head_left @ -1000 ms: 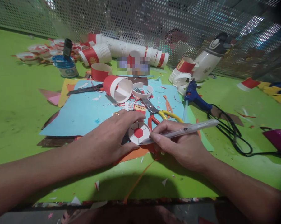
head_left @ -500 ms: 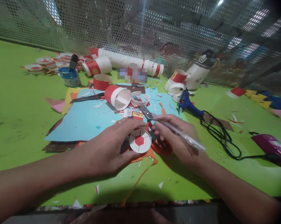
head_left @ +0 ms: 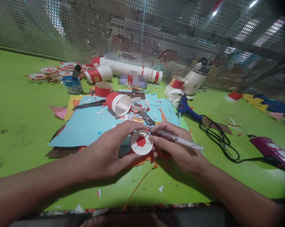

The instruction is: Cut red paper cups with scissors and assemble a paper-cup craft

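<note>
My left hand (head_left: 109,149) is closed round the left edge of a small round white paper cup bottom (head_left: 146,148), its thumb below and fingers above. A red hexagon (head_left: 141,141) sits at its centre, with dark lines running out to the rim. In my right hand (head_left: 177,148) is a clear-barrelled pen (head_left: 187,142), tilted back to the right. My right fingers touch the right edge of the cup bottom. Behind my hands, scissors (head_left: 146,117) lie on light blue paper (head_left: 85,126), with an overturned red and white paper cup (head_left: 113,102) and a white ring (head_left: 143,105) near them.
A blue glue gun (head_left: 186,107) with a black cord lies at the right, near a magenta device (head_left: 270,149). Stacked paper cups (head_left: 125,67), a blue jar (head_left: 72,85) and a white bottle (head_left: 195,78) stand along the back. Paper scraps litter the green table (head_left: 21,126).
My right hand has moved left, and its fingers now meet the cup bottom's right edge. The pen moved with it. My left hand keeps its hold. The view has shifted slightly.
</note>
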Demonstrator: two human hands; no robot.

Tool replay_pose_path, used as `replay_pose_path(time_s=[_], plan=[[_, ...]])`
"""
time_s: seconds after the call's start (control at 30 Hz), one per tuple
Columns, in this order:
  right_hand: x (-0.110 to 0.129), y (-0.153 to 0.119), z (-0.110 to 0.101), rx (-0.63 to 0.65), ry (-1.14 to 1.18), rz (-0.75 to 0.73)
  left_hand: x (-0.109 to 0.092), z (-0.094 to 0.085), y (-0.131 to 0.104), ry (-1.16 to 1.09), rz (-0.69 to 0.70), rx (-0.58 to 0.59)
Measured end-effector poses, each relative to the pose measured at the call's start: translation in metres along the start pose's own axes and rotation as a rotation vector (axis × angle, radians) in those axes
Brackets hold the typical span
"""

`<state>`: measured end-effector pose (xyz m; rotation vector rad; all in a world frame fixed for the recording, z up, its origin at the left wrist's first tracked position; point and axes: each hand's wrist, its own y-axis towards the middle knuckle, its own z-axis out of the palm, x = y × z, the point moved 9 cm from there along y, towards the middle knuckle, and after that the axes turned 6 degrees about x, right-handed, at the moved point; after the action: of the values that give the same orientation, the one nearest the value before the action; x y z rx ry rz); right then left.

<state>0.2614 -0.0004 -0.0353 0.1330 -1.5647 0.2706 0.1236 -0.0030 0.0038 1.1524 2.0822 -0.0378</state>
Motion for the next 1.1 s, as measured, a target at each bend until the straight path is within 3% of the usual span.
replay_pose_path(time_s=[0.17, 0.3, 0.5, 0.6, 0.8, 1.1], plan=[[-0.005, -0.001, 0.008, 0.016, 0.095, 0.012, 0.006, -0.006, -0.001, 0.027, -0.056, -0.056], [-0.005, -0.004, 0.011, 0.013, 0.093, 0.038, 0.009, -0.004, -0.001, 0.035, -0.088, -0.035], [0.005, -0.006, -0.005, -0.094, -0.143, -0.059, 0.019, -0.005, 0.003, 0.032, -0.159, -0.026], [0.008, -0.004, -0.017, -0.155, -0.068, -0.111, 0.026, -0.002, 0.005, -0.004, -0.207, 0.004], [0.005, 0.002, -0.013, -0.039, 0.167, -0.133, 0.038, 0.004, 0.007, -0.015, -0.275, 0.054], [-0.001, 0.000, 0.000, -0.034, -0.102, -0.035, 0.042, 0.006, 0.008, -0.061, -0.309, 0.053]])
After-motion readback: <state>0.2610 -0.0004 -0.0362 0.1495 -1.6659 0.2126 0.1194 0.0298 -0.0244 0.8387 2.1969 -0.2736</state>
